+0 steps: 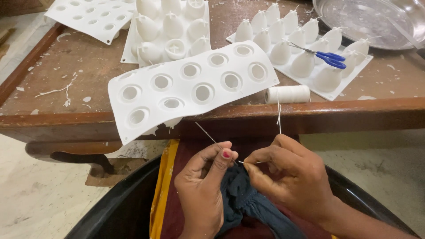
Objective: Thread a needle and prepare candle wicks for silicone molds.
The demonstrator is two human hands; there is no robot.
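Low in the frame, the left hand (204, 186) pinched a thin metal needle (209, 135) while the right hand (290, 177) gripped white thread (279, 116). The thread ran up to a cylindrical spool (287, 94) on the worn wooden table (57, 79), beside a floppy white silicone mould (190, 86) with round holes.

On the wooden table (53, 66), the nearest mould tray (190, 88) hangs partly over the front edge. Behind it stands a second mould tray (170, 33), and a third tray (86, 17) lies far left. To the right, scissors (325, 56) lie on another tray (305, 55). The thread spool (287, 94) lies before it, and the metal plate (372, 22) behind it. Both hands are below the table edge, the left hand (203, 186) beside the right hand (292, 177).
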